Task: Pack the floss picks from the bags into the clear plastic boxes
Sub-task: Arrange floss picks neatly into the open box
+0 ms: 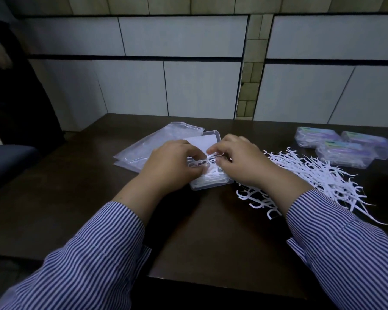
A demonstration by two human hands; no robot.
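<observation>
An open clear plastic box (207, 183) lies in the middle of the dark table, its lid (205, 140) folded back. White floss picks fill its base. My left hand (173, 164) and my right hand (240, 159) meet over the box, and both pinch a small bunch of floss picks (211, 158) between fingers and thumbs. A loose heap of white floss picks (318, 175) spreads on the table to the right of the box, partly under my right wrist.
Two flat clear plastic bags (148, 146) lie left of the box. Several closed boxes with purple labels (345, 148) stand at the far right. The table's near edge (211, 280) lies between my striped sleeves. A tiled wall rises behind the table.
</observation>
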